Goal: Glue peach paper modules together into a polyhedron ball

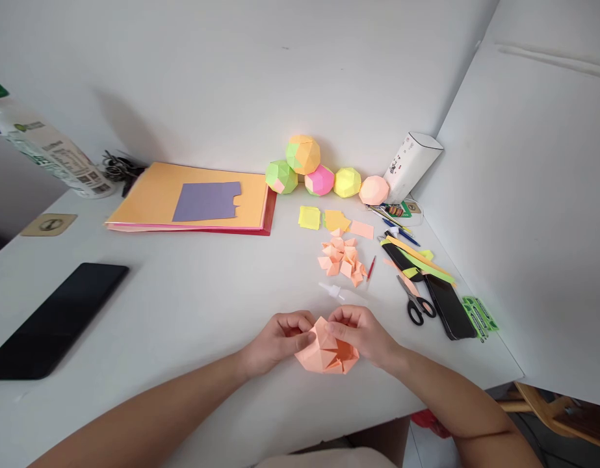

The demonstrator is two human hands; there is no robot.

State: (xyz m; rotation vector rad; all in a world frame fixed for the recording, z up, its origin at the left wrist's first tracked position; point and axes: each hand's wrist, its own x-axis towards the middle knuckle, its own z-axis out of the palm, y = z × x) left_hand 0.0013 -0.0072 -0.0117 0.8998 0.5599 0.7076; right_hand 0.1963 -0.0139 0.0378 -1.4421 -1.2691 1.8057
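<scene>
A peach paper ball [312, 359], partly formed and hollow, has an opening on its near right side. My left hand [283, 338] pinches its upper left edge between thumb and fingers. On the other side, my right hand [361, 331] pinches a pointed flap at the top. Just beyond the hands lies a clear glue bottle [336, 292] with a white nozzle. Behind it is a loose pile of folded peach paper pieces [336, 253], with a small red stick-like thing [371, 268] at its right.
Several finished paper balls [347, 182] line the wall beside a white carton [411, 166]. Stacked coloured sheets [153, 201] lie back left, a black tablet [60, 318] at left. Scissors [415, 305] and a phone [448, 305] are at right, near the table's edge.
</scene>
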